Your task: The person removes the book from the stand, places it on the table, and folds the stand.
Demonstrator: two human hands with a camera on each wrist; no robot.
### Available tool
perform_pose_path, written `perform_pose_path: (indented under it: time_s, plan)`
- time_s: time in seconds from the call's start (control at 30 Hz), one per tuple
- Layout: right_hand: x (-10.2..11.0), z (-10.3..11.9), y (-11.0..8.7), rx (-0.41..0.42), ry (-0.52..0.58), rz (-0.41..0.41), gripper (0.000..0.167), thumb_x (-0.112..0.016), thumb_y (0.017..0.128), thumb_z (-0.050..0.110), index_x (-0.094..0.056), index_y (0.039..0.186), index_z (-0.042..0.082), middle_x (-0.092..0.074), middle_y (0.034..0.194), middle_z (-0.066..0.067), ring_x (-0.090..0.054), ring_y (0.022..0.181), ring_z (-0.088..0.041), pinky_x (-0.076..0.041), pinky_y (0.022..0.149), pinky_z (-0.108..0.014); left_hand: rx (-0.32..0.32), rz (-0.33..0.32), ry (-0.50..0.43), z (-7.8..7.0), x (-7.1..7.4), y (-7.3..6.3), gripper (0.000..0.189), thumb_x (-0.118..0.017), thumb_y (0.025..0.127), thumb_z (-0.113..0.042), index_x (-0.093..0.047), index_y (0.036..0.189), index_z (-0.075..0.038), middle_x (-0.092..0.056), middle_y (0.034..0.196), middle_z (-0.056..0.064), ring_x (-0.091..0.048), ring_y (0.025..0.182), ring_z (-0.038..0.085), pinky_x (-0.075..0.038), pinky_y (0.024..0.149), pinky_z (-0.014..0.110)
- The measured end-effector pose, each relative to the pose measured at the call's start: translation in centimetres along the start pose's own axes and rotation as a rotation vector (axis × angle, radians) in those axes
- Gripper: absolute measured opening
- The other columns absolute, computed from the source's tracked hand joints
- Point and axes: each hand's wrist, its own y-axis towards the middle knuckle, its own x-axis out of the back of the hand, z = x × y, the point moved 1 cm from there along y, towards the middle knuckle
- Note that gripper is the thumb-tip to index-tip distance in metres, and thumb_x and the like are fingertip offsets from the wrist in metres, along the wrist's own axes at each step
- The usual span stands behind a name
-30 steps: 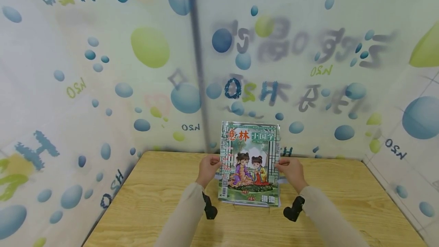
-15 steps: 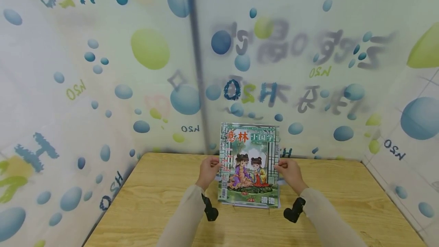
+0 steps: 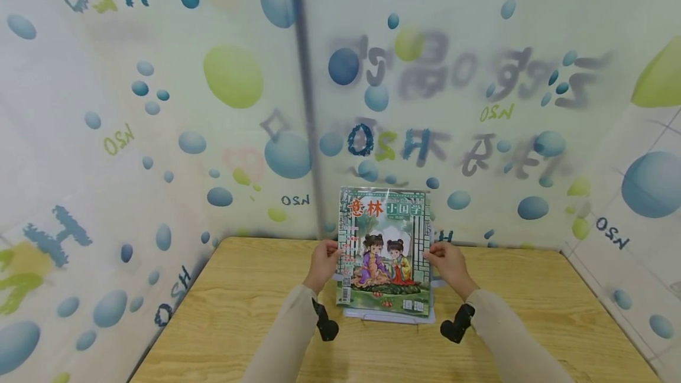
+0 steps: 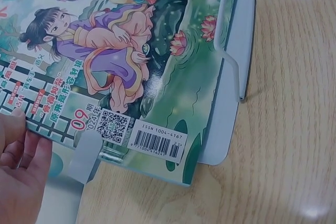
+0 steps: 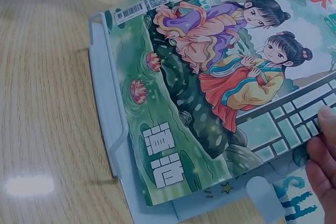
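Note:
A glossy magazine, its green cover showing two seated children in robes, leans upright on a pale book stand. Its left edge is pinched by my left hand, thumb on the cover. On the opposite edge my right hand pinches it at about the same height. A bent wire holder on the stand runs along the magazine's lower edge. Small rounded side tabs of the stand stick out beneath the cover. Most of the stand is hidden behind the magazine.
The stand rests on a wood-grain table. Close behind rises a pale curtain printed with blue and green drops and H2O lettering. Black wrist cameras sit on both wrists.
Both hands have shifted the magazine slightly left and up. More of the stand's lower lip shows beneath its bottom edge.

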Motion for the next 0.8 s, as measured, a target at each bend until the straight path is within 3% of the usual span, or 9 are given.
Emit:
perform_pose_path:
  time_s: [0.4,0.8]
  plan:
    - [-0.2,-0.1,0.4,0.019,0.044,-0.005,0.024,-0.064,0.085,0.007,-0.058,0.101,-0.01,-0.063,0.085,-0.015,-0.061,0.073,-0.026,-0.051,0.064,-0.037,0.012,0.011,-0.007,0.1,0.2,0.3,0.012,-0.056,0.089,-0.001,-0.056,0.099,0.006,-0.055,0.087,0.011,-0.051,0.077,0.02,-0.046,0.067,0.034]
    - [0.2,0.5,0.7,0.055,0.033,-0.043,0.021,-0.063,0.086,0.006,-0.058,0.099,-0.01,-0.061,0.083,-0.015,-0.057,0.075,-0.025,-0.047,0.06,-0.027,-0.009,0.014,-0.027,-0.8,0.3,0.5,0.013,-0.055,0.09,-0.002,-0.054,0.102,0.004,-0.055,0.092,0.013,-0.052,0.083,0.024,-0.046,0.072,0.037]
